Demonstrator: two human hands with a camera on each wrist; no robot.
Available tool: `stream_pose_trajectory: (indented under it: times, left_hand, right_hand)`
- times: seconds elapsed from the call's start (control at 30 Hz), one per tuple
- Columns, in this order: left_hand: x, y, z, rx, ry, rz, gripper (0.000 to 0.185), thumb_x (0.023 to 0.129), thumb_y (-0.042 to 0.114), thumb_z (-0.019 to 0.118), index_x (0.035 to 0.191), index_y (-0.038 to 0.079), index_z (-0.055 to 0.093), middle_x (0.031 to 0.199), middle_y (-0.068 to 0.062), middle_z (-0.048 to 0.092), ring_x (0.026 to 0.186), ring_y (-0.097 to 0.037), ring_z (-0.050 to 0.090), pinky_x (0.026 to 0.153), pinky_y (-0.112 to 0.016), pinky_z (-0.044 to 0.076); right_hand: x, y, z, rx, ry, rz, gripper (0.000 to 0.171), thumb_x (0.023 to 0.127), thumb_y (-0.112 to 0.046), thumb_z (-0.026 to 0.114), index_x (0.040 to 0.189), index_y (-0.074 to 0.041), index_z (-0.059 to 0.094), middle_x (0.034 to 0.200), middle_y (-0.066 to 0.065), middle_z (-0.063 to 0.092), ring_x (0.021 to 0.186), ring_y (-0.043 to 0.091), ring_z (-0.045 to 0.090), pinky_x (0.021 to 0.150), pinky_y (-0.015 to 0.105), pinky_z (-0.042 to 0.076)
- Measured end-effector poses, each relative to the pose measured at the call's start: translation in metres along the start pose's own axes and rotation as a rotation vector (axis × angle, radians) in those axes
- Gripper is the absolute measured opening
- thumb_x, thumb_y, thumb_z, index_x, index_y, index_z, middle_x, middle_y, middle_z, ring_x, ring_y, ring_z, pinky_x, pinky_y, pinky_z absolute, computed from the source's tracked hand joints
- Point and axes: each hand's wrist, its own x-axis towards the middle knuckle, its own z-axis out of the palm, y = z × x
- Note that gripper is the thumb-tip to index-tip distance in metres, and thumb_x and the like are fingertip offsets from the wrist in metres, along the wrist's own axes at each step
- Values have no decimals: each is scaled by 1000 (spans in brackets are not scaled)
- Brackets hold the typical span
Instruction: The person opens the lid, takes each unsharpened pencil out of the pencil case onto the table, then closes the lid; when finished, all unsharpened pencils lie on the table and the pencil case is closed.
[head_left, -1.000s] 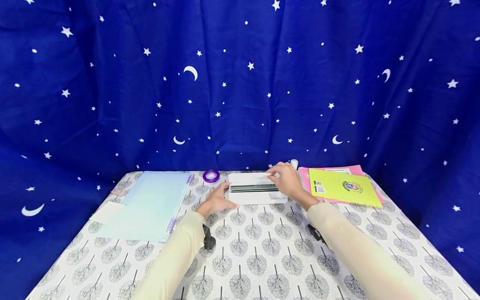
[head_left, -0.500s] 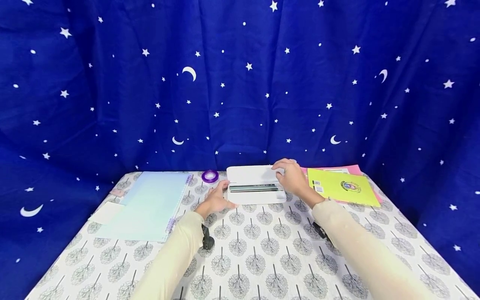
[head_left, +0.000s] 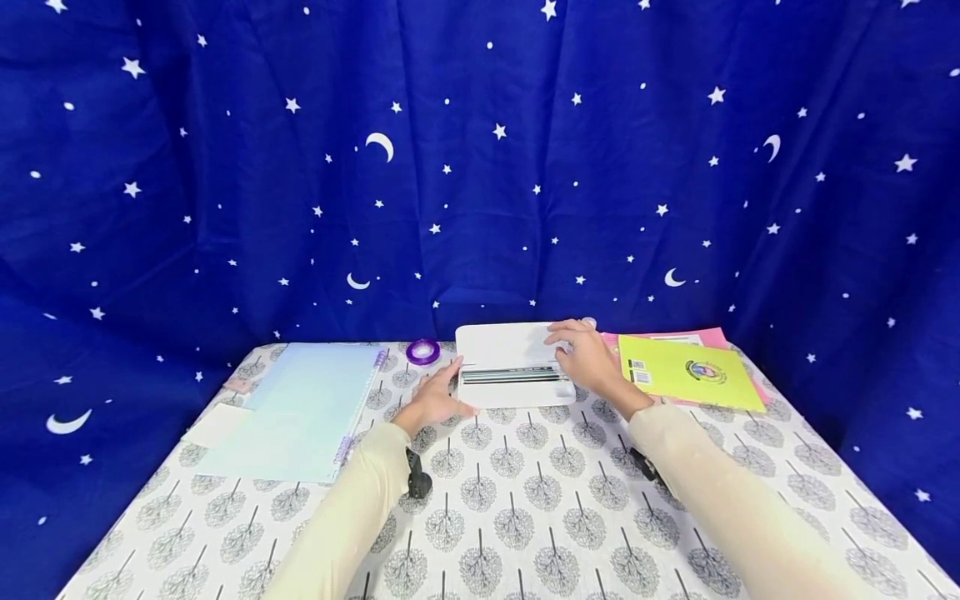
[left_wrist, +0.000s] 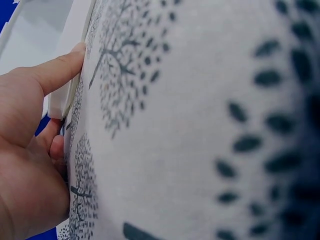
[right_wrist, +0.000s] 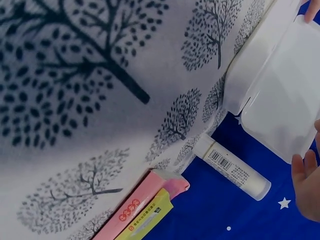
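Note:
A white pencil case (head_left: 516, 393) lies on the table with its lid (head_left: 501, 343) raised at the back. Several dark and greenish pencils (head_left: 510, 376) lie side by side inside. My left hand (head_left: 437, 395) holds the case's left end, thumb at the front edge and fingers at the far side. The left wrist view shows that thumb (left_wrist: 62, 72) against the case's edge. My right hand (head_left: 587, 357) is at the lid's right end, fingertips touching it. In the right wrist view, the right fingers (right_wrist: 306, 175) meet the lid's edge, looking loosely extended; part of the hand is out of frame.
Left of the case are a purple tape roll (head_left: 423, 352), a pale blue spiral notebook (head_left: 300, 417) and a white card (head_left: 216, 426). To the right, a yellow booklet (head_left: 686, 372) overlaps a pink one (head_left: 712, 337). A white glue stick (right_wrist: 234, 167) stands behind my right hand.
The lid has swung up from lying back to standing more upright. My right hand has risen slightly and moved right with it, its pinch loosened. My left hand stays on the case.

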Motion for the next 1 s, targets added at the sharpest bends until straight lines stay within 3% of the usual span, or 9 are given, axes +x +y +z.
stream_pose_trajectory:
  times: [0.1,0.3,0.43,0.53,0.67,1.0]
  left_hand:
    - [2,-1,2,13,-5,-4,111,72,31,88,159,35,19,163,-10,24,149,-44,5,115,-68,9]
    - [1,-1,4,7,-15,-15,113,70,32,88,159,36,18,163,-7,24,149,-43,4,115,-68,8]
    - [1,-3,3,-9,-29,-12,113,71,32,88,159,37,16,163,-7,22,149,-43,3,114,-70,8]
    - [1,-3,-3,-29,-7,-14,112,71,31,87,158,37,17,163,-6,23,149,-43,6,113,-71,10]
    - [-1,-4,-8,-47,13,-44,113,70,29,88,158,39,18,164,-4,23,149,-41,4,113,-71,9]
    - [3,-4,2,-26,-9,-36,113,71,32,88,158,40,17,164,-5,22,149,-42,1,113,-71,8]
  right_hand:
    - [-4,-1,1,47,-37,31,21,83,3,63,101,-2,74,118,13,68,109,34,60,94,47,50]
    - [-16,1,7,71,-255,140,21,89,-6,64,108,-2,72,118,16,68,110,38,60,96,55,49]
    - [-17,4,11,45,-350,158,22,89,-7,66,110,0,71,114,16,69,102,35,62,95,53,50]
    - [-10,4,13,32,-376,141,24,90,-6,63,110,3,71,113,16,70,95,30,64,94,50,51]
    - [-3,3,15,14,-406,94,24,91,-4,59,110,3,72,113,16,71,98,28,64,96,49,51]
    - [-13,8,16,-5,-403,121,20,89,-6,64,106,2,73,106,13,72,98,29,64,92,49,52]
